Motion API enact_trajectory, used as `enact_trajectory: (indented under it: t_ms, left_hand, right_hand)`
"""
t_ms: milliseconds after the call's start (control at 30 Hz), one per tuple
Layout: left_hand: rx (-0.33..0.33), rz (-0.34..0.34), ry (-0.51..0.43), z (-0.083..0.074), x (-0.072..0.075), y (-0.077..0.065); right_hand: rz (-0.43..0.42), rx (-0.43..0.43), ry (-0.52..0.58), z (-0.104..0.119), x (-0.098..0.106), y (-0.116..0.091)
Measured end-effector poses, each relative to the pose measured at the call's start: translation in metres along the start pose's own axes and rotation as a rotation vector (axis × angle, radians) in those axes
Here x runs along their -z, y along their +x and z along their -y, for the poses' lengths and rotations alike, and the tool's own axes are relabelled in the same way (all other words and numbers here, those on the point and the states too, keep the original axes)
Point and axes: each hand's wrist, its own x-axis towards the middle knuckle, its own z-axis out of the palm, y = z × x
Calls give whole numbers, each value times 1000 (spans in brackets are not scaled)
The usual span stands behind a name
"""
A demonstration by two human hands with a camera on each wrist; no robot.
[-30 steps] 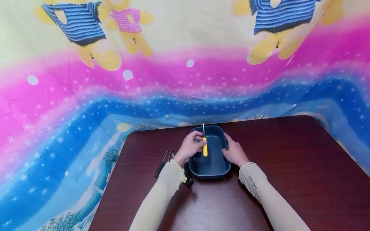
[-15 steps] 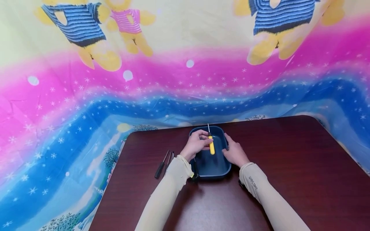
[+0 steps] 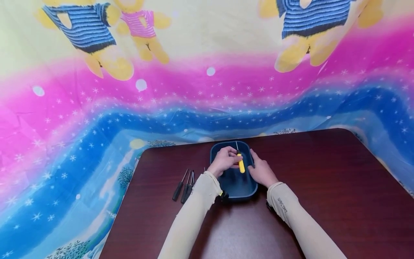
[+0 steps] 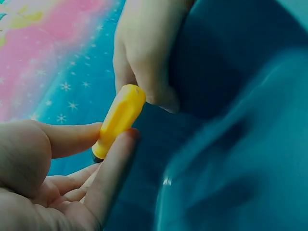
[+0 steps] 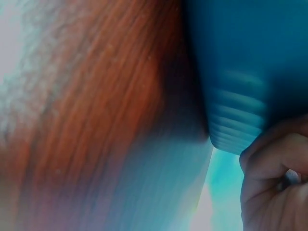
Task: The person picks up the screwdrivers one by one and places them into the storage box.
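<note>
My left hand (image 3: 222, 160) pinches a screwdriver (image 3: 241, 166) by its yellow handle between thumb and fingers, above a dark blue rectangular bin (image 3: 237, 197). The thin shaft points away, toward the bin's far end. In the left wrist view the yellow handle (image 4: 120, 115) stands up from the fingertips, and its shaft is hidden. My right hand (image 3: 263, 172) grips the bin's right side, the thumb over the rim and the fingers along the outer wall. The right wrist view shows curled fingers (image 5: 269, 168) at the bin's ribbed outer wall (image 5: 236, 115).
Several screwdrivers with black handles (image 3: 177, 191) lie on the dark wooden table (image 3: 323, 187), left of the bin and partly behind the left sleeve (image 3: 197, 205). Behind the table's back edge hangs a printed cloth (image 3: 194, 82) with bears and snowflakes.
My left hand has moved right over the bin with the yellow screwdriver, whose tip now appears lower, inside the rim. More black-handled screwdrivers show beside the sleeve. The right hand stays on the bin.
</note>
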Motion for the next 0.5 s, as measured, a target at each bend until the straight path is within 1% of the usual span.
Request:
enact_trajectory:
  t_ms: [267, 500]
  left_hand:
    - [23, 11, 61, 1, -7, 6]
    - [48, 40, 87, -1, -13, 15]
  right_hand:
    - [52, 5, -20, -2, -1, -2]
    - [53, 6, 3, -5, 0, -2]
